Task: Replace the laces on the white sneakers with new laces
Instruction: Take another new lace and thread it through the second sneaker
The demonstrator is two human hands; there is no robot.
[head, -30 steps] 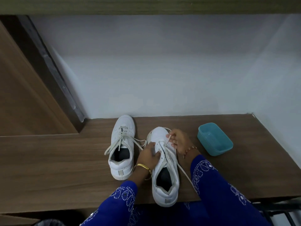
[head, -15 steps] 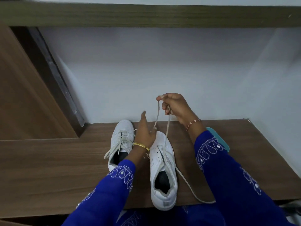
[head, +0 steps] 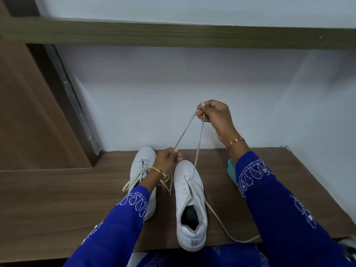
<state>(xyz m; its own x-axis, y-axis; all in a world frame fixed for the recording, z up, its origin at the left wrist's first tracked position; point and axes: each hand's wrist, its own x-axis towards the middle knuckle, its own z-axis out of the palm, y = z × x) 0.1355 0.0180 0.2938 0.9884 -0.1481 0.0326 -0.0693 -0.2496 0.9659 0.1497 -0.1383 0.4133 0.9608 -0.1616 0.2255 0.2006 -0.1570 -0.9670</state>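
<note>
Two white sneakers stand side by side on the wooden desk (head: pixel 57 205). The right sneaker (head: pixel 190 205) has its pale lace (head: pixel 199 139) partly drawn out. My right hand (head: pixel 213 116) is raised above the shoe and pinches a loop of this lace. One strand runs down to the shoe's front eyelets, the other slants down to my left hand (head: pixel 167 158), which pinches it just above the toe. A loose lace end trails off the desk's front edge at the right. The left sneaker (head: pixel 141 170) is still laced, partly hidden by my left arm.
A teal plastic tray (head: pixel 232 173) sits right of the shoes, mostly hidden behind my right sleeve. A wooden shelf (head: pixel 173 33) runs overhead, a wooden panel stands at the left, and white walls close the back and right side.
My right hand has lifted from the shoe's toe, pulling the lace up into a long loop. My left hand left the shoe's side and now pinches one strand.
</note>
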